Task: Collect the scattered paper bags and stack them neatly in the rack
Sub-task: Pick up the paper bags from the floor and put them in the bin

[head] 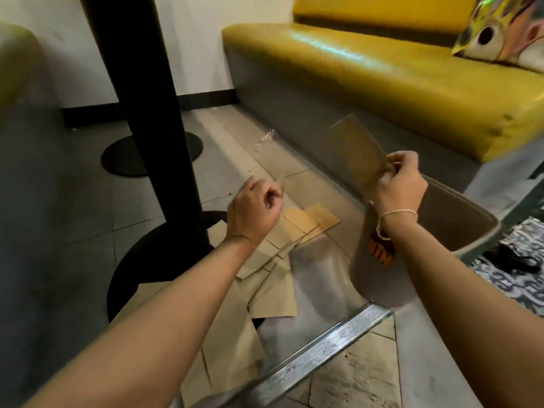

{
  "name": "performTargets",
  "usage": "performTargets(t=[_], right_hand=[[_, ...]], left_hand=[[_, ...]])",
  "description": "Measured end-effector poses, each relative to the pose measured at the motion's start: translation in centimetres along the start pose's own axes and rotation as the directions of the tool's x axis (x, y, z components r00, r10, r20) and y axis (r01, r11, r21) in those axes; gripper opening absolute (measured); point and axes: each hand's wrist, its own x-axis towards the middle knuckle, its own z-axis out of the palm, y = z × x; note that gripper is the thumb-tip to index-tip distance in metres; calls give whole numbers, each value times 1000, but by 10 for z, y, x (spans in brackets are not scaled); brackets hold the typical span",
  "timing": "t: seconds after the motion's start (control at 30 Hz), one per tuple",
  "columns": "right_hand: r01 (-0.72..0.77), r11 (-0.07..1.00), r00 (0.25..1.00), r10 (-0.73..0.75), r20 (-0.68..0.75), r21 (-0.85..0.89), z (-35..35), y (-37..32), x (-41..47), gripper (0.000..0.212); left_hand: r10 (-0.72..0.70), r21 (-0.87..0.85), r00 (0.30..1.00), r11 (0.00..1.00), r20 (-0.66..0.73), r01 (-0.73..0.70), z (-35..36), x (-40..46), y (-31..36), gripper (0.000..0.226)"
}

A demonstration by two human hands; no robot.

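Observation:
Several flat brown paper bags [276, 278] lie scattered on the tiled floor between a black table base and a grey bin. My right hand [400, 181] pinches one brown paper bag [356, 151] by its near edge and holds it up in the air, blurred, above the bin's rim. My left hand [256, 210] hovers over the pile with its fingers curled into a loose fist; I see nothing in it. No rack is visible.
A grey bin [459, 219] with an orange label stands on the right, below my right hand. A black table post [141, 92] and its round base [141, 266] stand left. A yellow bench [382, 72] with a patterned cushion [506, 28] runs behind. A metal floor strip [321, 351] crosses the front.

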Motion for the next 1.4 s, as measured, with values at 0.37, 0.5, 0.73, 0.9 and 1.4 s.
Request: performTargets(t=[0.37, 0.5, 0.73, 0.9, 1.4], right_hand=[[78, 980, 963, -26, 269, -183, -40, 13, 4, 62], [257, 948, 818, -109, 564, -189, -30, -11, 1, 38], [147, 976, 986, -133, 98, -161, -50, -30, 22, 31], [-46, 954, 998, 35, -43, -296, -69, -20, 28, 31], [325, 879, 581, 105, 807, -349, 70, 24, -141, 31]], left_hand=[[21, -224, 976, 974, 217, 29, 15, 33, 64, 11], [19, -294, 977, 955, 211, 45, 15, 36, 76, 13], [40, -314, 986, 949, 163, 14, -2, 42, 70, 43], [-199, -94, 895, 962, 400, 256, -9, 10, 7, 36], [-688, 527, 408, 724, 600, 444, -38, -128, -120, 25]])
